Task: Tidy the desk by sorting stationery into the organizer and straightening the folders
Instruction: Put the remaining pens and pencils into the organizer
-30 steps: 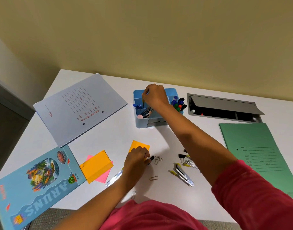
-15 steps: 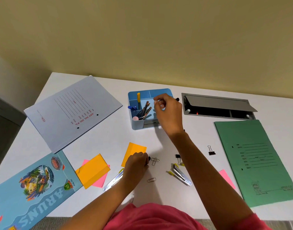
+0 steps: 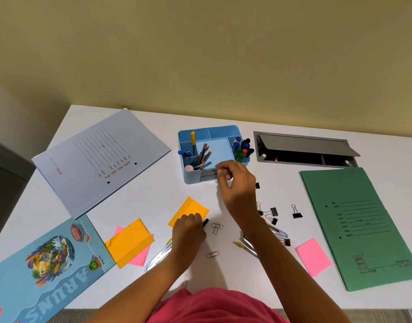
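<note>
Centrally, left hand [image 3: 188, 228] is gripping a small black item [image 3: 205, 222]; right hand [image 3: 236, 185] is hovering, fingers curled, beside the organizer [image 3: 191, 178]; its hold is unclear.

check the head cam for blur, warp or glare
head view: wide-angle bowing curves the desk edges and skews the green folder at the side; right hand by the organizer is slightly motion-smeared; light is even and soft, faint shadows under the arms, no glare

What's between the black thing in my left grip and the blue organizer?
Nothing lies on that stretch of white desk. The left grip holds the small black item over an orange sticky note; beyond it is bare desk up to the blue organizer. Only the right grip hangs at the organizer's front right corner.
</note>
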Demonstrator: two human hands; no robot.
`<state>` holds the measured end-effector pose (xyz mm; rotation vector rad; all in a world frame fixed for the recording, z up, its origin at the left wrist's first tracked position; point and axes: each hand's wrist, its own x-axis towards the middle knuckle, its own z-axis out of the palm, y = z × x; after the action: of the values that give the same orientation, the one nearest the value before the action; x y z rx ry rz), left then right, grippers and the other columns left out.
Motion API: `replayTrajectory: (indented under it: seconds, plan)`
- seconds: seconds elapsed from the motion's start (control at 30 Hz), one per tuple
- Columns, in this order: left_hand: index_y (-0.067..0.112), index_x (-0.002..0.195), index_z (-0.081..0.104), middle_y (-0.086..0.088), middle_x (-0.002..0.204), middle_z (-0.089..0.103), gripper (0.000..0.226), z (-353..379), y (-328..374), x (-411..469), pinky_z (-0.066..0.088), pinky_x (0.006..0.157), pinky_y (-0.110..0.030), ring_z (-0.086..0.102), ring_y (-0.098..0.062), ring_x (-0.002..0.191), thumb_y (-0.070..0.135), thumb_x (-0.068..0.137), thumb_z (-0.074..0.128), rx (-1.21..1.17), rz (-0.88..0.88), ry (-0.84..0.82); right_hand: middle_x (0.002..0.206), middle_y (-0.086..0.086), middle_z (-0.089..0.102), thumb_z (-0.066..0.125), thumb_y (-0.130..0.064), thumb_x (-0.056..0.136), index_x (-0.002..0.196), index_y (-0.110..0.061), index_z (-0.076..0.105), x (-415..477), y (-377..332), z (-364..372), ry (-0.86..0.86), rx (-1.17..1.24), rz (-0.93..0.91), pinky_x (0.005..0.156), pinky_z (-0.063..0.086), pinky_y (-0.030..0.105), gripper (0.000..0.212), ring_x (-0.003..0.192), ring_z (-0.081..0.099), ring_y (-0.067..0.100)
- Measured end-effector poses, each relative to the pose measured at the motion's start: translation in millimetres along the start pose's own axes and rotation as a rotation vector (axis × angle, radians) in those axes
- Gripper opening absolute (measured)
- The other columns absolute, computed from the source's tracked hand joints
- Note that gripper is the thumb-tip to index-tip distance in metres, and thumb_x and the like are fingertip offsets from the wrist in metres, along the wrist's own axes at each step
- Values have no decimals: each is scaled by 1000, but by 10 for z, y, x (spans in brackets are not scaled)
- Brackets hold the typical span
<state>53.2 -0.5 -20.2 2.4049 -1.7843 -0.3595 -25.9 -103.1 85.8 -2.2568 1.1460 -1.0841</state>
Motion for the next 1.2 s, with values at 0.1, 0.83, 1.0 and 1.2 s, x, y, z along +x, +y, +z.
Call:
replayTrajectory:
  seconds: [0.1, 0.83, 1.0, 1.2]
  plan:
    - [9, 90, 66, -7, 83, 68, 11, 3, -41, 21, 49, 63, -31, 60, -25, 75, 16, 84, 60, -78, -30, -36, 78, 15, 65, 58, 9, 86, 89, 6, 66, -19, -6, -7, 32, 10, -2, 62, 50, 31, 10, 70, 59, 25]
    - [37, 100, 63, 22, 93, 64, 10, -959, -158, 250, 38, 63, -7, 57, -1, 82, 37, 92, 57, -868, -161, 413, 78, 11, 64, 64, -5, 89, 89, 3, 64, 15, -251, -12, 4, 139, -27, 64, 46, 12, 8, 68, 59, 15]
    - [20, 111, 60, 13, 92, 65, 19, -952, -255, 489, 40, 59, -5, 57, -2, 71, 21, 92, 59, -972, -321, 497, 94, 5, 65, 57, -19, 94, 101, -8, 62, 432, -399, 6, 127, 257, 64, 72, 49, 10, 14, 82, 60, 7]
    - [11, 122, 55, 6, 83, 61, 33, -920, -315, 777, 48, 76, -27, 61, -15, 81, 12, 90, 62, -966, -368, 404, 93, 9, 66, 56, -11, 94, 99, -3, 62, 988, -346, 284, -40, 76, 97, 64, 37, 11, 11, 78, 56, 15]
